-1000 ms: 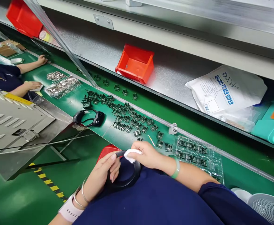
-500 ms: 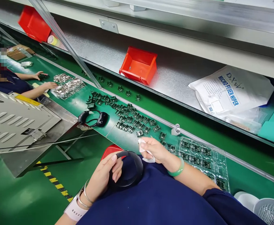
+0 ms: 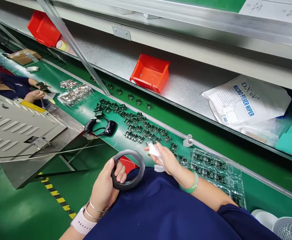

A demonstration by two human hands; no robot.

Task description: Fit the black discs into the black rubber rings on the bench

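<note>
My left hand grips a dark grey ring by its left side and holds it up over my lap, tilted. My right hand is closed on a white wiping cloth and reaches over the green belt toward the small dark parts lying there. A clear blister tray with several of these parts sits just right of that hand.
A black headset-like piece lies on the belt. A red bin and a microfiber wiper bag sit on the metal shelf. At far left another person's hands work near shiny metal pieces. A grey machine cover stands left.
My left hand lifted the ring off my lap and tilted it up. My right hand left the ring with the cloth and moved forward onto the belt.
</note>
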